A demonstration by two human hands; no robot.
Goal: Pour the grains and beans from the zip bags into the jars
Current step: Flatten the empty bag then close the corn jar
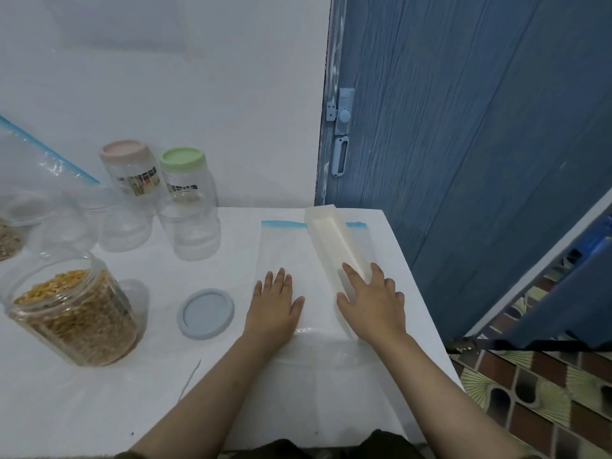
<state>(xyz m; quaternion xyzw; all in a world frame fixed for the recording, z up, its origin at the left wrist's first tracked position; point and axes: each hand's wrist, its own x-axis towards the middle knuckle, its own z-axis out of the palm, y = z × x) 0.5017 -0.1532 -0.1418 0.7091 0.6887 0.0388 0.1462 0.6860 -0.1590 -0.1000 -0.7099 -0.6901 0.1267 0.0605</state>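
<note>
Both hands lie flat with fingers spread on an empty zip bag near the tabletop's right edge: the left hand presses its bare plastic, the right hand rests its fingers on a long cream tray lying slantwise across the bag. Neither hand grips anything. Just left of them lies a loose blue lid, and near the left edge stands an open jar, nearly full of yellowish grain. By my reckoning that jar is done bar its lid, and the flat bag is spent. Farther back, toward the wall, stand clear jars that look empty, two of them capped pink and green, so more pouring seems left. At the far left another bag and a jar holding some grain are cut off; their contents are hard to make out.
</note>
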